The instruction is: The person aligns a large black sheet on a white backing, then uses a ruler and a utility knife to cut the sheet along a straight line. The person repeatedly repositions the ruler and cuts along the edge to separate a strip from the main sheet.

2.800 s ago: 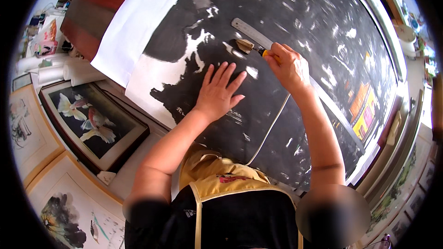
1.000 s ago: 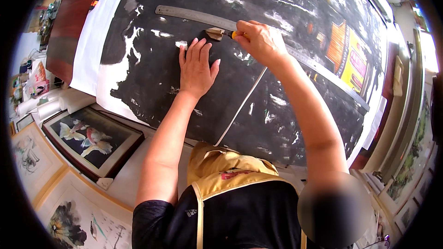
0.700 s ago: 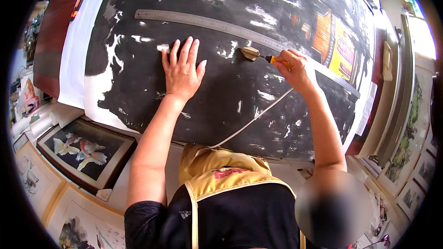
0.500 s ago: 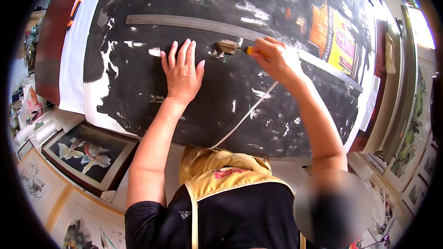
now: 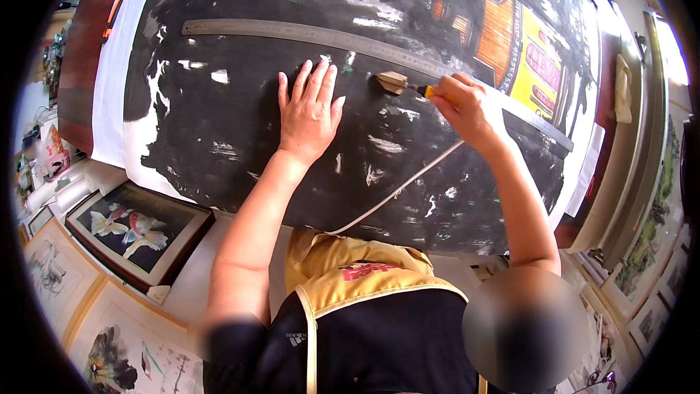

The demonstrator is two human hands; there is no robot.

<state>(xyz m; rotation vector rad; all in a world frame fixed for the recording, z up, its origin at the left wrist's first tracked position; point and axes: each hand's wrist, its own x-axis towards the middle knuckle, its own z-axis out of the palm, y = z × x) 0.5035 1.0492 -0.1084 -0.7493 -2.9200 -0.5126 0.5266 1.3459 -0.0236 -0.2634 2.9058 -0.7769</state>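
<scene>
My left hand (image 5: 311, 113) lies flat on a large black sheet (image 5: 248, 120) with ragged white patches, fingers slightly spread. In my right hand (image 5: 470, 111) is the yellow handle of a corded tool with a flat, spade-shaped tan head (image 5: 391, 83). That head is at the sheet's surface, to the right of my left fingertips; whether it touches cannot be told. From under my right hand a white cord (image 5: 401, 188) runs down toward my body. A long metal ruler (image 5: 292, 30) lies across the sheet beyond both hands. Orange and yellow pictured shapes (image 5: 536, 66) show at the sheet's upper right.
A white paper strip (image 5: 124, 95) lies along the left, with an orange-and-black utility knife (image 5: 113, 18) on it. Below left stands a framed fish picture (image 5: 138, 233) beside ink paintings (image 5: 51, 270). A reddish-brown tabletop (image 5: 79, 102) shows at the far left.
Both hands have moved to the right across the sheet, the tool going along with my right hand. The sheet and ruler sit slightly further left in view.
</scene>
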